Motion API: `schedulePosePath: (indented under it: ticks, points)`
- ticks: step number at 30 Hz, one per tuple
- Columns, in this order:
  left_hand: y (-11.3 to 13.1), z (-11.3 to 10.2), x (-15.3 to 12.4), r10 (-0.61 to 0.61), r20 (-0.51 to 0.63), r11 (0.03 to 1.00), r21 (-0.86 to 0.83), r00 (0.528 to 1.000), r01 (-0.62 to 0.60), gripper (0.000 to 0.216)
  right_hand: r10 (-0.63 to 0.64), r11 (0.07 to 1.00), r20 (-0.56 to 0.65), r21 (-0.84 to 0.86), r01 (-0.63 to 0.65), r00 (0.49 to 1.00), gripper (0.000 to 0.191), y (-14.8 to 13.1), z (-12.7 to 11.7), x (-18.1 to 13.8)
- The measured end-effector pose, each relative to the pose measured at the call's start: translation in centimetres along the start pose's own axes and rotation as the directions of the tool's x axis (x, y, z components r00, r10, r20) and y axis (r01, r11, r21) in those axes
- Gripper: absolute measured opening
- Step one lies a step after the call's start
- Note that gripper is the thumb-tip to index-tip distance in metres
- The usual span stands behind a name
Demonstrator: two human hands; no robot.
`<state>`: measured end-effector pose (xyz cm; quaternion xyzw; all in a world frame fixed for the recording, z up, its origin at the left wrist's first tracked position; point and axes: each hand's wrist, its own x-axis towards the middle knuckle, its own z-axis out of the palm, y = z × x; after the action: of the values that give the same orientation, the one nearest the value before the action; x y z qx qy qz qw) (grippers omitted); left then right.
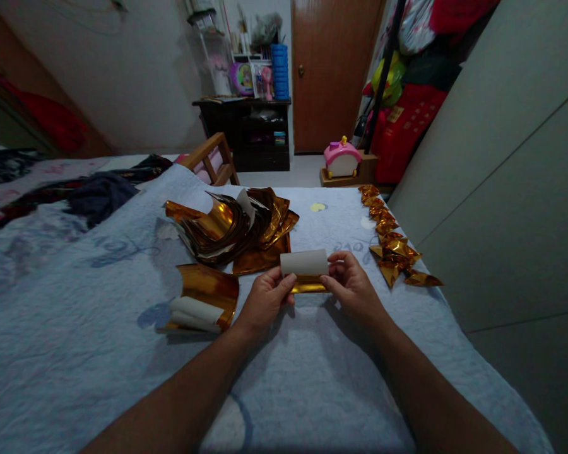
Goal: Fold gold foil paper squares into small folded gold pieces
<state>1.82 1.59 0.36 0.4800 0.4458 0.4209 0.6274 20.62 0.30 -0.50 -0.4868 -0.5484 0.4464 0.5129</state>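
Observation:
Between my two hands is a sheet of gold foil paper [305, 263], curled so its white back shows above a shiny gold strip. My left hand [267, 293] pinches its left end with the thumb on top. At the right end, my right hand [353, 284] grips it between thumb and fingers. Beyond my left hand lies a fanned stack of gold foil sheets [222, 221]. Nearer me on the left sits a smaller curled pile of foil paper [206, 287], partly white side out. Folded gold foil pieces [395, 249] form a row along the right edge.
A pale blue patterned cloth [284, 372] covers the surface under my hands. Dark clothes [104, 195] lie at the left. Past the far edge are a wooden chair frame [213, 157], a pink toy [341, 157] and a dark cabinet [246, 132]. A pale panel [511, 189] stands close on the right.

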Motion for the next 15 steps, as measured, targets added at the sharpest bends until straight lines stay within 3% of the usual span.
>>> schedulePosePath:
  ticks: [3,8,15]
  points:
    - [0.11,0.1,0.03,0.014,-0.022,1.0,0.011,1.0,-0.014,0.038,-0.049,0.998,-0.038,-0.042,0.048,0.998,0.029,0.16,0.16,-0.15]
    - [-0.1,0.09,0.13,0.021,-0.032,1.0,0.005,0.999,-0.021,0.037,-0.103,0.981,-0.009,-0.167,0.1,0.995,0.006,-0.08,0.04,-0.22]
    - [-0.39,0.04,0.13,0.023,-0.035,1.0,-0.012,0.999,-0.023,0.034,-0.019,0.989,0.01,-0.145,0.02,1.0,0.01,-0.29,-0.07,-0.14]
